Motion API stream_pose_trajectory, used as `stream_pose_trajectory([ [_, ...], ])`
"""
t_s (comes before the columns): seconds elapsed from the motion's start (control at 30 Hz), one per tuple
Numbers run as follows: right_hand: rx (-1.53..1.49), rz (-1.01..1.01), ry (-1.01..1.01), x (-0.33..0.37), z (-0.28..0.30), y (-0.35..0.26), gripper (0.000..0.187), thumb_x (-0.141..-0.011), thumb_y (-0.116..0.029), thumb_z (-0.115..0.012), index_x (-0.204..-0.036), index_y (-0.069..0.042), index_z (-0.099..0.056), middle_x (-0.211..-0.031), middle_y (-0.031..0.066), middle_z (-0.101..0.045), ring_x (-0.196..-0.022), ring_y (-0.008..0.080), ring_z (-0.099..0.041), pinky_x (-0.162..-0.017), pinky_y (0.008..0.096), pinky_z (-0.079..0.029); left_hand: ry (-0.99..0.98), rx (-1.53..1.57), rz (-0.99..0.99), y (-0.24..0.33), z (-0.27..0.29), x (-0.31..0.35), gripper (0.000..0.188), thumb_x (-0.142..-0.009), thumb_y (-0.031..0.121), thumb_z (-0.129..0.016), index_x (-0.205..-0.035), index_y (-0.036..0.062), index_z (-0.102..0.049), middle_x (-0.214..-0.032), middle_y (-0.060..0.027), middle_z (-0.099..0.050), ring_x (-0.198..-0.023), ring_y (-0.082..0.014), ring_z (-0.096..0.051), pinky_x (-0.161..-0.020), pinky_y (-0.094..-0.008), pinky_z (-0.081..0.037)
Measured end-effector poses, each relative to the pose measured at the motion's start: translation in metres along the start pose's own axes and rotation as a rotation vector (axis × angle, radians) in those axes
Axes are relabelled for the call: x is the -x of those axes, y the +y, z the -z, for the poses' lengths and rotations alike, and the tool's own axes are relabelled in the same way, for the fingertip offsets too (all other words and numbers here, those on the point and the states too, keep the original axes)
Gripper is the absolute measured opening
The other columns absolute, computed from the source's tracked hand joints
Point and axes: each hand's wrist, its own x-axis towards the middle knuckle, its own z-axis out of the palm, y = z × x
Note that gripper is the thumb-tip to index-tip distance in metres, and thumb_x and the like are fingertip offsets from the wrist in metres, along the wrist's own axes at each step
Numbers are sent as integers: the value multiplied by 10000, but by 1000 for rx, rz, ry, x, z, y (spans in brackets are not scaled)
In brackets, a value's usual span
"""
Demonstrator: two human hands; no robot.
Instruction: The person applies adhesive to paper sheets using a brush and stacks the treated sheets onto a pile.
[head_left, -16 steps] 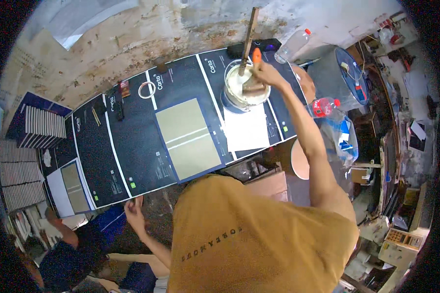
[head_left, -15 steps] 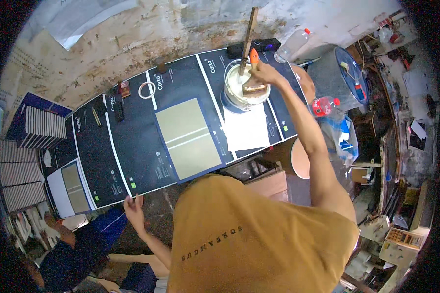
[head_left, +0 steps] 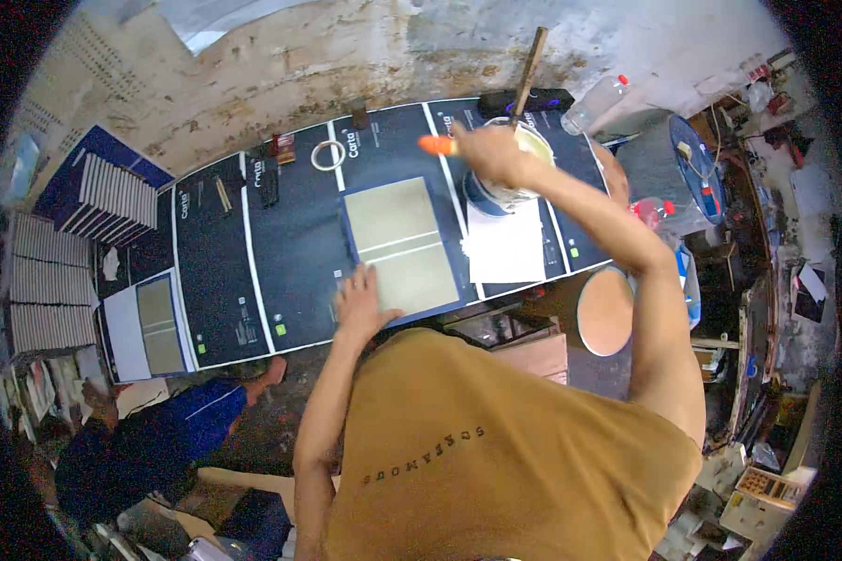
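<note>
My right hand (head_left: 498,154) is closed round an orange-handled brush (head_left: 437,145) above a bucket (head_left: 482,194) of pale paste. The handle points left, and the hand hides the bristles. A wooden stick (head_left: 530,75) stands upright, leaning in the bucket. My left hand (head_left: 360,304), fingers spread, rests at the left edge of a book cover (head_left: 402,276). This cover is greyish-beige board with two pale lines across it and a dark blue border, lying flat on the table's dark covering.
White paper (head_left: 505,248) lies under the bucket. A tape roll (head_left: 328,156) sits towards the back. Bound book blocks (head_left: 112,196) are stacked at far left, by a smaller cover (head_left: 159,327). Another person (head_left: 159,439) is at lower left. A clear bottle (head_left: 597,101) stands back right.
My left hand has come up from below the table's front edge onto the cover. My right hand has turned the brush, its handle now pointing left. The whole view has shifted.
</note>
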Motion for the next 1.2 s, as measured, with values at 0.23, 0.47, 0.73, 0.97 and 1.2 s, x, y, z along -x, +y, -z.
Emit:
stream_pose_trajectory([
  [0.23, -795, -63, 571, -37, -124, -96, 325, -812, -241, -697, -1042, -45, -576, -842, 196, -690, -796, 421, -683, -688, 486, -544, -126, -92, -60, -9, -16, -4, 1312, -478, 662, -863, -1498, 15, -351, -1548, -137, -360, -1277, -348, -467, -1007, -585, -417],
  [0.47, -1367, -508, 789, 50, -222, -41, 314, -837, -244, -769, -986, 29, -726, -933, 102, -737, -868, 161, -684, -792, 319, -542, -115, -18, -111, -25, -31, -6, 1341, -480, 706, -832, -1524, 51, -303, -1571, -146, -318, -1259, -366, -503, -947, -586, -460],
  [0.73, -1246, -576, 848, 61, -188, -171, 301, -834, -257, -793, -833, -6, -628, -789, 79, -656, -793, 184, -609, -743, 360, -490, 25, 204, -167, -45, -49, 2, 1318, -511, 651, -854, -1530, 34, -289, -1587, -117, -309, -1246, -378, -499, -951, -560, -430],
  [0.97, -909, -873, 652, 131, -235, -137, 276, -886, -254, -726, -815, 3, -655, -763, 165, -669, -706, 309, -684, -629, 415, -513, -48, 176, -148, -44, -37, 3, 1276, -548, 659, -844, -1506, 10, -307, -1556, -147, -315, -1347, -382, -418, -973, -582, -423],
  [1.2, -1016, -637, 701, 117, -172, -223, 341, -878, -367, -718, -833, -55, -589, -699, 142, -607, -655, 323, -616, -638, 443, -491, -62, 179, -157, -38, -34, -1, 1253, -575, 657, -839, -1509, 11, -310, -1573, -170, -298, -1355, -396, -419, -1017, -614, -394],
])
